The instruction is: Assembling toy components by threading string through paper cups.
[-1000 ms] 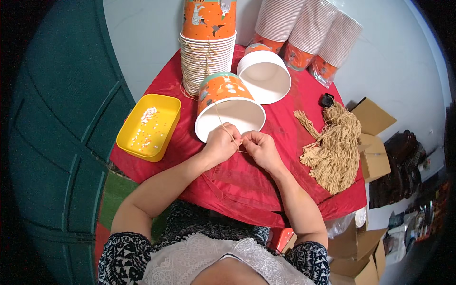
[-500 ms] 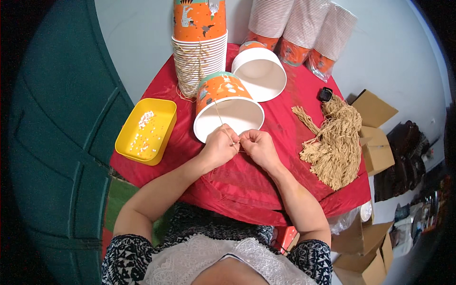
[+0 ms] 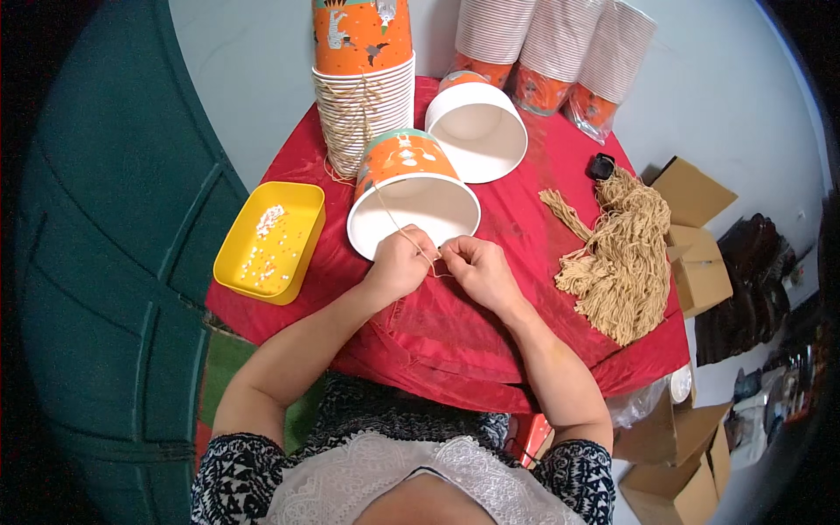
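An orange and white paper bucket [image 3: 411, 188] lies on its side on the red tablecloth [image 3: 490, 332], its mouth facing me. A thin tan string [image 3: 395, 219] runs from the bucket's rim down to my hands. My left hand [image 3: 401, 262] is closed around the string just below the bucket's rim. My right hand [image 3: 477, 267] pinches the same string beside it, fingertips almost touching the left hand.
A yellow tray [image 3: 269, 241] of small white beads sits at the left. A stack of buckets [image 3: 363, 79] with strings stands behind, another bucket [image 3: 477, 127] lies open, sleeved cup stacks [image 3: 551, 52] lean at the back. A bundle of tan strings [image 3: 621, 254] lies right; cardboard boxes [image 3: 691, 254] beyond.
Both hands stay together on the string with only small finger movements. The view has shifted slightly.
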`<state>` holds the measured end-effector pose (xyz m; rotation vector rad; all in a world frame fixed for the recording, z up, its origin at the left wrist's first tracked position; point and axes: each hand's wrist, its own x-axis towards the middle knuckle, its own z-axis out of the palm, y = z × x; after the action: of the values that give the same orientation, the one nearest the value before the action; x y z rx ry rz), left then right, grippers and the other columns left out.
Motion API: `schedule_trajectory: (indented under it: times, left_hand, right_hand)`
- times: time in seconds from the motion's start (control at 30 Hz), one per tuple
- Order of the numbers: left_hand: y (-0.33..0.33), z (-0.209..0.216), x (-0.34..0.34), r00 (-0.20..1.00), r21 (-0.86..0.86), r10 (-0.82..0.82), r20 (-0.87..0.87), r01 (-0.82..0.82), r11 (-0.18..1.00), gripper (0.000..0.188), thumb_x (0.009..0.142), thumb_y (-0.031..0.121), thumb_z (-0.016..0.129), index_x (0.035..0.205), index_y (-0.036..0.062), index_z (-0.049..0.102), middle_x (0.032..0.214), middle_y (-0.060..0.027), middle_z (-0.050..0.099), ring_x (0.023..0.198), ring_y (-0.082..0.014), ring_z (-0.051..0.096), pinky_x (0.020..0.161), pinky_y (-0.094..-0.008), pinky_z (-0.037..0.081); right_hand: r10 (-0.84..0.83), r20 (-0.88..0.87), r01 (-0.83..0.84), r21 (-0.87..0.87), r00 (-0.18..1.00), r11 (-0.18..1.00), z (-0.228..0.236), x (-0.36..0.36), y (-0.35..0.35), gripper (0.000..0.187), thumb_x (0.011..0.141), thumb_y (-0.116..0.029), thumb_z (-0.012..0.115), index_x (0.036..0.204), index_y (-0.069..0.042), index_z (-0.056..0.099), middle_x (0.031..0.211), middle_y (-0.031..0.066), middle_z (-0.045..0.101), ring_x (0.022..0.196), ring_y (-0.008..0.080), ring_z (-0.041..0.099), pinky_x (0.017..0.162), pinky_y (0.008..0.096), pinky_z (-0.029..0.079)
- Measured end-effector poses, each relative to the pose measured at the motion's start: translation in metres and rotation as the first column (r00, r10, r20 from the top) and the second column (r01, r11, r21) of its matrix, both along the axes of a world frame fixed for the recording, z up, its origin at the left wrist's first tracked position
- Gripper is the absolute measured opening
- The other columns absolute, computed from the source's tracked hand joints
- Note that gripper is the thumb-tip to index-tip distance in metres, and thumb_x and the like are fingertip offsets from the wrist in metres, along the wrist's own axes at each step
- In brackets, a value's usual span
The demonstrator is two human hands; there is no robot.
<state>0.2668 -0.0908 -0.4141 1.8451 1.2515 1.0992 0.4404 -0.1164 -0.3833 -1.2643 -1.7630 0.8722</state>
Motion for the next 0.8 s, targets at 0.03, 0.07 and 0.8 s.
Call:
schedule_trajectory:
  times: [0.03, 0.07, 0.8]
  left_hand:
    - [0.001, 0.000, -0.001, 1.000, 0.000, -0.001, -0.002, 0.001, 1.000, 0.008, 0.081, 0.006, 0.067, 0.075, 0.0005, 0.066, 0.080, -0.0141, 0.065, 0.074, -0.0304, 0.066, 0.066, -0.0388, 0.052]
    - [0.002, -0.001, -0.001, 1.000, -0.021, 0.000, -0.007, 0.000, 1.000, 0.008, 0.081, 0.006, 0.067, 0.076, 0.0006, 0.066, 0.079, -0.0140, 0.065, 0.073, -0.0301, 0.066, 0.065, -0.0387, 0.052]
    - [-0.001, 0.010, -0.002, 0.993, 0.080, 0.095, -0.065, -0.090, 0.993, 0.008, 0.076, 0.004, 0.063, 0.069, 0.0018, 0.060, 0.067, -0.0171, 0.062, 0.064, -0.0307, 0.064, 0.059, -0.0401, 0.049]
  right_hand:
    - [0.000, 0.021, -0.001, 0.025, 1.000, 1.000, 0.002, 0.000, -0.001, 0.013, 0.085, -0.007, 0.060, 0.087, 0.003, 0.067, 0.075, 0.0182, 0.068, 0.068, 0.0225, 0.068, 0.064, 0.0363, 0.052]
    - [0.000, 0.019, 0.000, 0.024, 1.000, 1.000, 0.000, 0.001, -0.001, 0.013, 0.085, -0.007, 0.060, 0.087, 0.003, 0.067, 0.075, 0.0182, 0.068, 0.068, 0.0225, 0.068, 0.064, 0.0363, 0.052]
    - [-0.058, 0.280, 0.000, 0.204, 0.958, 0.979, -0.002, 0.003, -0.007, 0.011, 0.081, -0.008, 0.059, 0.086, -0.001, 0.066, 0.072, 0.0221, 0.066, 0.070, 0.0395, 0.067, 0.065, 0.0493, 0.052]
